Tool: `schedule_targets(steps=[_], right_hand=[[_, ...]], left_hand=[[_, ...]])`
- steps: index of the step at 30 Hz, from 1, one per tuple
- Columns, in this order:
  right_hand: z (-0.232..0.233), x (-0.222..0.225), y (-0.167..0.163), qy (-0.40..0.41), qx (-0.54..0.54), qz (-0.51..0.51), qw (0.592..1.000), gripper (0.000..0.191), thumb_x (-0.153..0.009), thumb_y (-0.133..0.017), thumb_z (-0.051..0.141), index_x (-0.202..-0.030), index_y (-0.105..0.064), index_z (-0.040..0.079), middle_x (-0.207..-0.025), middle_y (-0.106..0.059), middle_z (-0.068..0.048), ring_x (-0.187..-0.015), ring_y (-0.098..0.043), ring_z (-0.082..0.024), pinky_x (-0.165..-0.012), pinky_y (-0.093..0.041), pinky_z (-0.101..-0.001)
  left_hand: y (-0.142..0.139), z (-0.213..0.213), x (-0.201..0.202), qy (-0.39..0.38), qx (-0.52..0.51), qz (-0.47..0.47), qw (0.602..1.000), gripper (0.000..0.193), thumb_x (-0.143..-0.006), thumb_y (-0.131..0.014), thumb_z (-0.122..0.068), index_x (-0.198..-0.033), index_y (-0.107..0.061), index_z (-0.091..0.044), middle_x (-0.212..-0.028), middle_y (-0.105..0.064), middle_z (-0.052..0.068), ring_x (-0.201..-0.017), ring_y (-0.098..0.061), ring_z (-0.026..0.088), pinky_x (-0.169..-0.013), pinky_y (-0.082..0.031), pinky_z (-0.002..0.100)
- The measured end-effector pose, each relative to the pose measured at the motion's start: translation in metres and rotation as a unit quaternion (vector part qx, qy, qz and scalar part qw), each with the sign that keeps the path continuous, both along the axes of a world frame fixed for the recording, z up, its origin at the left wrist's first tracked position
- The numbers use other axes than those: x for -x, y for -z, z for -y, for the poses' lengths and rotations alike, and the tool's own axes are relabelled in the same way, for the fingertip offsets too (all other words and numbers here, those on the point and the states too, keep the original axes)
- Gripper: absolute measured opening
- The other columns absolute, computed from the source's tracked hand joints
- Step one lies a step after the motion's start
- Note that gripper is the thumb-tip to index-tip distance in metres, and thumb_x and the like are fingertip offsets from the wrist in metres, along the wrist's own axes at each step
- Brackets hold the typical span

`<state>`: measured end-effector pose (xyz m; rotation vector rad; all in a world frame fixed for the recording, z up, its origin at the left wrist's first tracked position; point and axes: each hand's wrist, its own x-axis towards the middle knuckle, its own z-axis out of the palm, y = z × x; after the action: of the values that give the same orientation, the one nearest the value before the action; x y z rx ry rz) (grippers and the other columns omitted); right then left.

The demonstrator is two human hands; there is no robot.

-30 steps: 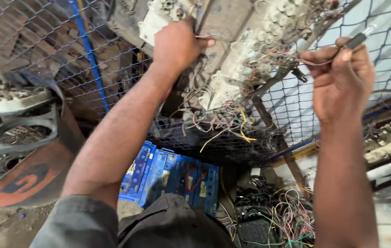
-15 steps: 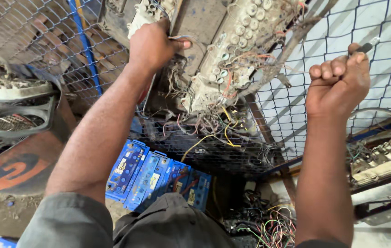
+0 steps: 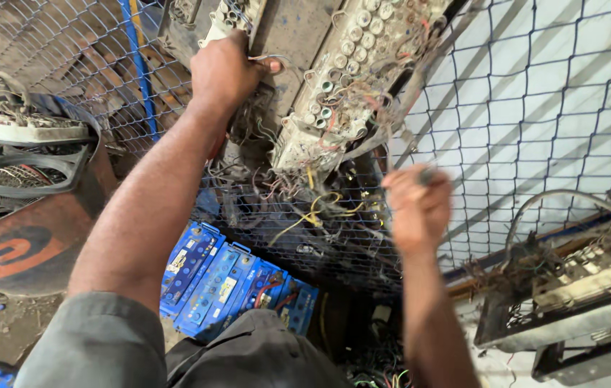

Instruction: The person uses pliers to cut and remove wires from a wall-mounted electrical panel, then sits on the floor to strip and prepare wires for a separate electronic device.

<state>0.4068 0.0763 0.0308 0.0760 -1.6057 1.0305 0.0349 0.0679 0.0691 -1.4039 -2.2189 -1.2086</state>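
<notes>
A dirty white panel (image 3: 341, 86) with rows of round sockets and tangled coloured wires leans against a wire mesh fence (image 3: 535, 108). My left hand (image 3: 225, 72) grips the top of a second white part of that unit, fingers curled around its edge and some wires. My right hand (image 3: 414, 205) is lower, in front of the mesh, blurred and closed in a fist around a small dark tool handle whose tip shows above the fingers. Loose yellow and grey wires (image 3: 316, 205) hang between the two hands.
Several blue batteries (image 3: 230, 287) lie on the ground below. A dark fan guard and an orange drum (image 3: 25, 237) stand at the left. Another wired scrap unit (image 3: 593, 273) sits at the right. A blue pipe (image 3: 137, 65) runs behind the mesh.
My right hand has dropped from the upper right down and leftward in front of the mesh, still closed on the tool. My left hand keeps its grip on the panel top.
</notes>
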Motion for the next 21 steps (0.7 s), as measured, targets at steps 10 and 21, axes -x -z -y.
schedule_targets(steps=[10,21], right_hand=[[0.014,0.002,0.022,0.170,-0.204,0.217,0.939,0.020,-0.110,-0.053,0.013,-0.125,-0.049,0.000,-0.098,-0.067,-0.008,-0.102,-0.066,-0.020,-0.111,-0.045,-0.0450],[0.066,0.005,0.005,0.073,0.135,0.094,0.984,0.021,-0.103,-0.058,0.021,-0.113,-0.057,0.003,-0.109,-0.066,-0.013,-0.094,-0.066,-0.024,-0.089,-0.055,-0.0404]], left_hand=[[-0.021,0.016,0.000,-0.027,0.076,0.014,0.997,0.070,-0.072,-0.084,-0.069,-0.101,-0.072,-0.006,-0.089,-0.073,0.018,-0.086,-0.072,0.037,-0.075,-0.054,0.050],[-0.009,0.122,-0.149,0.220,-0.195,0.267,0.918,0.020,-0.091,-0.066,-0.016,-0.107,-0.072,-0.007,-0.080,-0.075,0.005,-0.072,-0.068,0.011,-0.068,-0.056,0.032]])
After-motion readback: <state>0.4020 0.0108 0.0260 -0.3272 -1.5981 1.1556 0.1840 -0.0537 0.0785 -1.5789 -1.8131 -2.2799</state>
